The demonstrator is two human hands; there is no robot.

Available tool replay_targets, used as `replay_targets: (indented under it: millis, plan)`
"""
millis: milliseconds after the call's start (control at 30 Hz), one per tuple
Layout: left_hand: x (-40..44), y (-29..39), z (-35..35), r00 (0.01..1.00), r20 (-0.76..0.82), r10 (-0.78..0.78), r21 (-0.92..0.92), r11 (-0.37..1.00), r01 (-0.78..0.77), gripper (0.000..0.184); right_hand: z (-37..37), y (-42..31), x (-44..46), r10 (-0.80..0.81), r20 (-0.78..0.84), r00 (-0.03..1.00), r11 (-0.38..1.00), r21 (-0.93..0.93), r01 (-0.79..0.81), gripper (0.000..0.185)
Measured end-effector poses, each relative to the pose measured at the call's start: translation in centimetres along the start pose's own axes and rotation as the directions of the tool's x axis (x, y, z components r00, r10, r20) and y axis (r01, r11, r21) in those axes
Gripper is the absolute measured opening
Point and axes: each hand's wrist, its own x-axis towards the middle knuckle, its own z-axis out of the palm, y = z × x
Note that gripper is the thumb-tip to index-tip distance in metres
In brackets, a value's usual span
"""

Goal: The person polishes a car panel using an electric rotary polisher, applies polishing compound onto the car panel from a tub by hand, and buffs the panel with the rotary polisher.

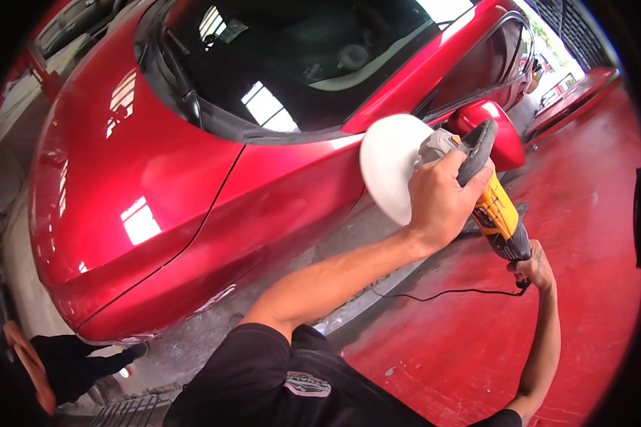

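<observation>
A yellow and black car polisher (pixel 500 208) with a round white pad (pixel 392 167) is held between my two hands. My left hand (pixel 441 196) is wrapped round its black front handle, close to the pad. At the rear end of the body, my right hand (pixel 536 266) grips the machine where the cord comes out. The pad stands on edge by the red car (pixel 285 188), near the base of the windshield pillar and the side mirror (pixel 493 128). Whether the pad touches the paint I cannot tell.
A black cord (pixel 449 291) trails left from the polisher across the red floor (pixel 434 349). The car's windshield (pixel 292 64) lies beyond the hood. Another person in dark clothes (pixel 64 366) is at the lower left. Further back, a person's hand (pixel 536 75) shows near the car's side.
</observation>
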Motion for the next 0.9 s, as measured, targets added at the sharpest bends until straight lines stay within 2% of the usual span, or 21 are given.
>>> replay_targets:
  millis: [133,167,233,267,333,367,467,500,567,633,700,767,833,900]
  plan:
    - [-1.9,2.2,-2.3,0.999,-0.046,-0.025,0.003,1.000,0.025,0.023,2.5,-1.3,-0.4,-0.004,0.009,1.000,1.000,0.014,0.003,0.015]
    - [-2.4,2.0,-3.0,0.996,-0.077,0.043,0.010,0.999,-0.042,0.020,3.1,-1.7,-0.3,-0.011,0.019,1.000,1.000,0.006,0.011,0.015]
    - [-3.1,2.4,-4.1,0.992,-0.119,0.042,-0.015,0.999,-0.044,0.019,3.7,-2.2,0.1,-0.029,0.068,0.997,0.999,-0.028,0.031,0.016]
    - [-3.0,2.4,-4.1,0.992,-0.119,0.042,-0.013,0.999,-0.044,0.019,3.8,-2.2,0.4,-0.023,0.066,0.998,0.999,-0.034,0.026,0.017]
    - [-2.6,2.1,-4.5,1.000,-0.011,0.002,-0.031,1.000,-0.002,0.019,4.3,-3.1,0.6,-0.020,0.059,0.998,1.000,-0.018,0.021,0.013]
    - [-2.0,1.4,-3.4,0.978,-0.164,0.130,-0.049,0.989,-0.140,0.022,4.4,-2.7,0.6,-0.036,0.072,0.997,0.999,-0.025,0.038,0.013]
    - [-2.1,0.7,-3.4,0.996,-0.055,0.067,0.098,0.993,-0.061,0.027,4.8,0.9,1.6,-0.098,0.021,0.995,0.995,0.030,0.098,0.007]
    - [-2.2,0.4,-3.7,0.998,-0.018,0.064,0.157,0.986,-0.060,0.027,6.2,2.4,1.5,-0.090,-0.014,0.996,0.995,0.053,0.090,0.006]
    - [-3.8,0.0,-4.7,0.979,-0.047,0.198,0.238,0.954,-0.181,0.033,10.5,4.4,0.4,-0.026,-0.078,0.997,0.991,0.128,0.036,0.007]
    - [-6.1,0.7,-7.5,0.984,-0.022,0.177,0.233,0.958,-0.167,0.034,15.2,6.5,-0.8,-0.062,-0.039,0.997,0.970,0.234,0.069,0.008]
    - [-9.3,1.0,-10.7,0.976,0.040,0.213,0.312,0.925,-0.215,0.030,20.2,5.4,-2.7,0.007,-0.003,1.000,0.970,0.242,-0.006,0.017]
    - [-13.4,2.7,-14.9,0.986,0.084,0.143,0.352,0.922,-0.164,0.025,25.2,5.1,-4.4,0.054,0.082,0.995,0.984,0.165,-0.067,0.016]
    - [-17.7,5.5,-19.4,0.985,0.108,0.131,0.467,0.868,-0.167,0.025,30.9,5.3,-5.9,-0.084,0.102,0.991,0.960,0.277,0.052,0.016]
    - [-20.9,7.5,-23.5,0.971,0.108,0.212,0.526,0.817,-0.236,0.026,36.1,5.5,-6.9,-0.227,0.121,0.966,0.936,0.301,0.182,0.029]
